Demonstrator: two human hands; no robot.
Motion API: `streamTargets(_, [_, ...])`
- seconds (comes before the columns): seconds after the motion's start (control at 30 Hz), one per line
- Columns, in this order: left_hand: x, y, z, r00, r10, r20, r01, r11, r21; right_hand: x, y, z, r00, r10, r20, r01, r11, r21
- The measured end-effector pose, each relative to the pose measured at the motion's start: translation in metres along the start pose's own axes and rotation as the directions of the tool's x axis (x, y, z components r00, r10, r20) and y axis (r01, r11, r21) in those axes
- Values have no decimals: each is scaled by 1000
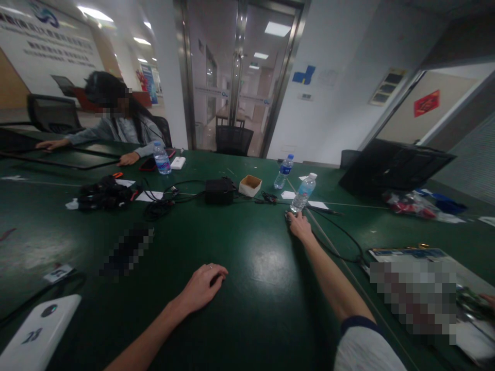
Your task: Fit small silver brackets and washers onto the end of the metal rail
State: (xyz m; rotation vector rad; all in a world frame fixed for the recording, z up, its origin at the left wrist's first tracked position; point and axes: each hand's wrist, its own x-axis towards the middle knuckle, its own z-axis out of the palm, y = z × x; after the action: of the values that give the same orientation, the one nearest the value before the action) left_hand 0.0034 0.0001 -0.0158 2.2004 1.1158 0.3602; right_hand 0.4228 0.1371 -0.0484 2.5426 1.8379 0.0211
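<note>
My left hand [207, 284] rests on the green table, its fingers loosely curled with a gap by the thumb and nothing seen in it. My right arm stretches far forward, and my right hand [300, 224] is closed at a small dark object [287, 217], mostly covered by the fingers; its kind I cannot make out. Just beyond that hand stands a clear water bottle [304, 192] with a white cap. Behind it is a second water bottle [284, 171] with a blue cap. A black cable [344, 232] runs to the right of my right hand.
Further back lie a black box [219, 191], an open carton [250, 186] and bundled cables [158, 208]. At the right sits an opened panel [410, 257]. A white device [40, 335] lies near left. Across the table, a person's hand [129, 158] touches a dark frame.
</note>
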Motion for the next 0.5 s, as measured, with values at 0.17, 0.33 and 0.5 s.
streamTargets(0.17, [0, 1, -1, 1000, 6, 0, -6, 1000, 4, 0, -5, 0, 1000, -2, -1, 2, 997, 83])
streamTargets(0.33, [-1, 1, -1, 1000, 9, -2, -9, 1000, 6, 7, -2, 0, 997, 70, -13, -67, 984, 167])
streamTargets(0.5, [-1, 0, 0, 1000, 17, -5, -17, 1000, 3, 15, 6, 6, 986, 166, 30, -168, 963, 209])
